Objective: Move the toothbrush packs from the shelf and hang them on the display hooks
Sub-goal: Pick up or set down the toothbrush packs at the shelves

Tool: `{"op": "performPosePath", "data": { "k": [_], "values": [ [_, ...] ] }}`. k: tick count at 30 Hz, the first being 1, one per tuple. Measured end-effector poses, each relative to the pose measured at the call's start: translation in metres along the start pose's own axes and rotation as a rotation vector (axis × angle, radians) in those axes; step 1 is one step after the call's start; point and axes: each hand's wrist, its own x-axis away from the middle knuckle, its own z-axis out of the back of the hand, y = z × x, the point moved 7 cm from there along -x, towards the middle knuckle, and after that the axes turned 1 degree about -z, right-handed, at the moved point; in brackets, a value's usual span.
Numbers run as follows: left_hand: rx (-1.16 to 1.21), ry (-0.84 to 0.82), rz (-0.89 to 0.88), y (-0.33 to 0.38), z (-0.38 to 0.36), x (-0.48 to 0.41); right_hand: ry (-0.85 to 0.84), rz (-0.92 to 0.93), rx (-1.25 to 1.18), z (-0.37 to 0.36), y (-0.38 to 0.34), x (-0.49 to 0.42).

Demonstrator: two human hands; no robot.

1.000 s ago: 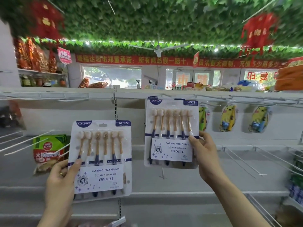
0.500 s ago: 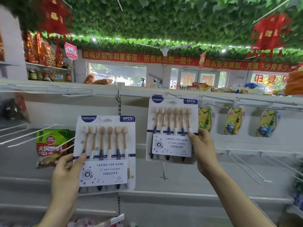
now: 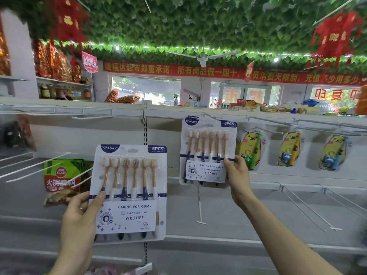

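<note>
My left hand (image 3: 79, 217) grips a white YIKOJIFE six-brush toothbrush pack (image 3: 129, 193) by its lower left edge, upright in front of the shelving. My right hand (image 3: 237, 176) pinches the lower right edge of a second identical toothbrush pack (image 3: 206, 153), raised against the back panel. That pack's top sits at a wire display hook (image 3: 210, 117) under the top rail; I cannot tell whether the hook passes through its hang hole. Another bare hook (image 3: 200, 211) sticks out below the pack.
Three yellow cartoon children's toothbrush packs (image 3: 252, 149) hang on hooks to the right. A green and red sauce packet (image 3: 61, 177) hangs on the left among long white hooks (image 3: 29, 167). More bare hooks (image 3: 309, 211) project at lower right. A vertical slotted upright (image 3: 145, 133) divides the panels.
My right hand has raised its pack slightly up toward the top hook. My left hand and its pack have stayed roughly in place; the camera has tilted a little.
</note>
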Motion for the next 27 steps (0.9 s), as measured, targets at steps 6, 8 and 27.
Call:
{"op": "performPosePath", "data": {
  "k": [6,8,27],
  "values": [
    [0.026,-0.009,0.010,-0.007,-0.005,0.003,0.007,-0.009,0.024,0.000,0.013,0.001],
    [0.033,-0.019,0.019,-0.009,-0.008,0.004,0.024,-0.007,0.054,0.007,0.014,0.007],
    [0.186,-0.369,-0.073,0.001,-0.140,0.051,-0.252,0.211,0.154,0.000,-0.065,0.127]
  ]
}}
